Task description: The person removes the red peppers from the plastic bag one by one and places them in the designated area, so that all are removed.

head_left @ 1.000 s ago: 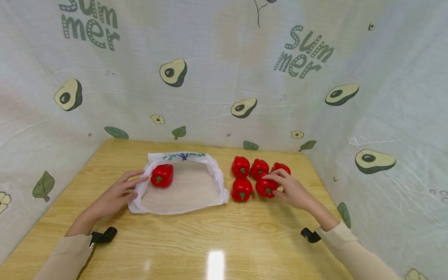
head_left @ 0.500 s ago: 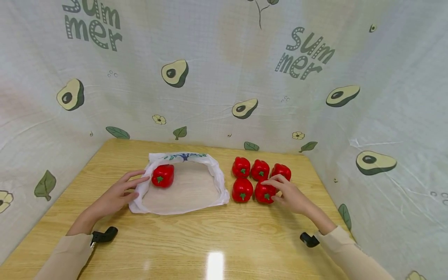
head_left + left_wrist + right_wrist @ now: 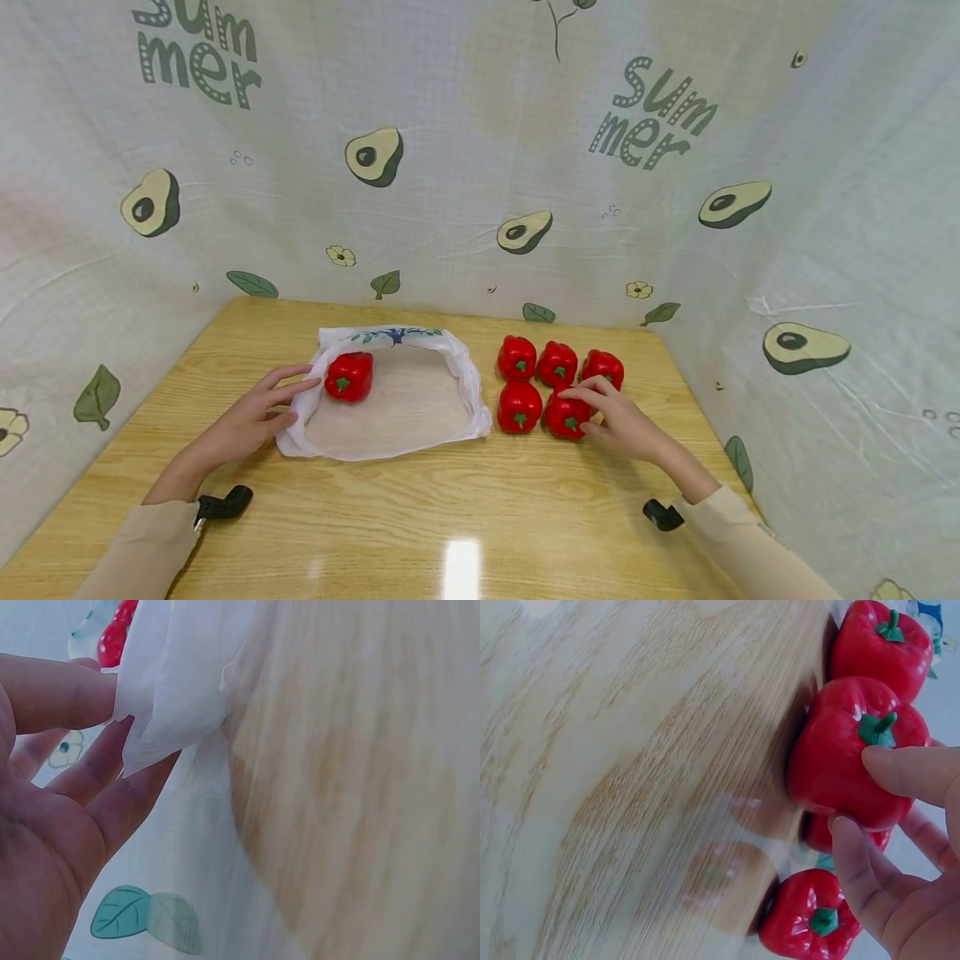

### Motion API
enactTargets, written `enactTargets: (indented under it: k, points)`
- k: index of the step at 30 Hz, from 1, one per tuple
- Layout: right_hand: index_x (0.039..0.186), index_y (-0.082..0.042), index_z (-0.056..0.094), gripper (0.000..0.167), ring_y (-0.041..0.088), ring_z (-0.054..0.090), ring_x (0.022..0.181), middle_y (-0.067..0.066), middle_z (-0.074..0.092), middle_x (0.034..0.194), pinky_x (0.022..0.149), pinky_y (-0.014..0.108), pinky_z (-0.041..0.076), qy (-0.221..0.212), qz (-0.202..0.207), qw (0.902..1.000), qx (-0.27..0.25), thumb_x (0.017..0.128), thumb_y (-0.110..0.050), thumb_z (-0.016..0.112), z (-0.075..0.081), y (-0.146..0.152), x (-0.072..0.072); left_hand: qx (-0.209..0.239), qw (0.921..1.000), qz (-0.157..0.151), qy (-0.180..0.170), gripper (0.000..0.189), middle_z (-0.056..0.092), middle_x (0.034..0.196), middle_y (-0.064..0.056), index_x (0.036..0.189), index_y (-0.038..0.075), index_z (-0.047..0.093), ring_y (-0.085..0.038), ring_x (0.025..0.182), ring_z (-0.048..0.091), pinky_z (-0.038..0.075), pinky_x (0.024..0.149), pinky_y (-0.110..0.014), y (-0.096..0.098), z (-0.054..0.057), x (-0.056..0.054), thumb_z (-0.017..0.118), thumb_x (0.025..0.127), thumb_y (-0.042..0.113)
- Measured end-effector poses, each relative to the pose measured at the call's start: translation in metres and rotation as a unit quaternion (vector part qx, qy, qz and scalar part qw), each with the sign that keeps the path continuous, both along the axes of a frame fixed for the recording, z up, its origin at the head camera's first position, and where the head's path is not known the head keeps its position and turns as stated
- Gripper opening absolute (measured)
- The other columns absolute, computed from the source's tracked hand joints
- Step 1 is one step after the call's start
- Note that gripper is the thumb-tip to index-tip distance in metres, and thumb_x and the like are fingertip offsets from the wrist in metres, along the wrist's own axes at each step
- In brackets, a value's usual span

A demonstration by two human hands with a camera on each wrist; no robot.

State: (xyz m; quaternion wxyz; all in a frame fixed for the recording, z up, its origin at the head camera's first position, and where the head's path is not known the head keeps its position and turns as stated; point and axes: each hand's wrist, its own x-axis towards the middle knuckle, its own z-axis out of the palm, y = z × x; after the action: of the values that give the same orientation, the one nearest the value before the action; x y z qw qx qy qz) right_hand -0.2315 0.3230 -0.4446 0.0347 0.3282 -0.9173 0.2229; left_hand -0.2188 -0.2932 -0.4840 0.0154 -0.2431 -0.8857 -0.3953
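Note:
A glossy red bell pepper [image 3: 566, 417] with a green stem sits at the front of a small cluster on the right. My right hand [image 3: 618, 417] is at its right side, thumb and fingers bent around it; the right wrist view shows the thumb beside the stem of this pepper [image 3: 847, 761]. My left hand [image 3: 247, 421] reaches to the left rim of a white plastic bag [image 3: 303, 408], fingers fairly straight and touching it. Close up, the fingers lie at the thin bag edge [image 3: 176, 697], partly hidden behind it. Another red bell pepper [image 3: 349, 377] lies inside the bag.
Several more red bell peppers [image 3: 519, 407] stand between the bag and my right hand and behind it. A printed cloth [image 3: 450, 250] hangs close behind the wooden table [image 3: 375, 525] and along both sides.
My right hand and its bell pepper have come slightly down toward me, away from the back row, and almost stopped in the last half second. My left hand stays at the bag rim.

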Motion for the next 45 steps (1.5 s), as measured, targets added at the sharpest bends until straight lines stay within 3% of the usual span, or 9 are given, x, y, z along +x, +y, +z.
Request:
enactTargets:
  k: [12, 24, 31, 34, 39, 45]
  points:
    - [0.144, -0.012, 0.064, 0.059, 0.028, 0.062, 0.083, 0.015, 0.052, 0.134, 0.066, 0.026, 0.054, -0.004, 0.009, 0.9999, 0.003, 0.090, 0.009, 0.078, 0.000, 0.001, -0.001, 0.004, 1.0000, -0.001, 0.001, 0.054, 0.035, 0.165, -0.017, 0.153, 0.009, 0.058, -0.047, 0.146, 0.036, 0.035, 0.100, -0.004, 0.001, 0.002, 0.000, 0.068, 0.101, 0.000]
    - [0.147, -0.012, 0.062, 0.061, 0.013, 0.058, 0.081, 0.018, 0.050, 0.143, 0.066, 0.024, 0.054, -0.018, 0.009, 0.9998, 0.006, 0.092, 0.007, 0.077, 0.002, 0.003, 0.000, 0.002, 1.0000, -0.004, 0.007, 0.055, 0.036, 0.165, -0.016, 0.153, 0.010, 0.058, -0.045, 0.145, 0.036, 0.035, 0.100, -0.004, -0.001, -0.002, -0.001, 0.069, 0.100, 0.000]
    - [0.151, -0.014, 0.057, 0.063, 0.015, 0.059, 0.082, 0.017, 0.048, 0.148, 0.068, 0.024, 0.053, -0.027, -0.004, 0.9993, 0.026, 0.094, -0.001, 0.079, 0.005, 0.006, 0.001, -0.002, 0.9999, -0.003, 0.011, 0.054, 0.036, 0.164, -0.016, 0.153, 0.010, 0.059, -0.044, 0.144, 0.037, 0.036, 0.100, -0.004, 0.000, -0.003, -0.002, 0.069, 0.100, -0.001]
    - [0.152, -0.015, 0.056, 0.064, 0.021, 0.063, 0.086, 0.016, 0.048, 0.147, 0.072, 0.028, 0.055, -0.015, -0.014, 0.9990, 0.041, 0.094, -0.007, 0.081, 0.009, 0.007, 0.002, -0.001, 0.9999, -0.004, 0.012, 0.055, 0.036, 0.164, -0.016, 0.153, 0.011, 0.059, -0.045, 0.144, 0.037, 0.037, 0.100, -0.005, 0.001, -0.002, -0.002, 0.069, 0.100, 0.000]
    - [0.152, -0.013, 0.057, 0.065, 0.034, 0.067, 0.110, 0.016, 0.051, 0.147, 0.087, 0.044, 0.061, 0.020, -0.024, 0.9976, 0.061, 0.093, -0.012, 0.084, 0.024, -0.001, 0.002, -0.001, 1.0000, -0.005, 0.007, 0.055, 0.035, 0.165, -0.016, 0.153, 0.011, 0.058, -0.045, 0.145, 0.037, 0.036, 0.100, -0.005, 0.000, -0.001, -0.002, 0.069, 0.101, 0.000]
    - [0.149, -0.017, 0.060, 0.062, 0.028, 0.064, 0.109, 0.014, 0.054, 0.146, 0.087, 0.042, 0.060, 0.035, -0.027, 0.9971, 0.062, 0.093, -0.011, 0.084, 0.047, -0.027, -0.002, -0.005, 1.0000, -0.004, 0.005, 0.054, 0.035, 0.165, -0.016, 0.153, 0.011, 0.058, -0.044, 0.146, 0.036, 0.035, 0.100, -0.004, 0.000, -0.003, -0.003, 0.068, 0.101, -0.002]
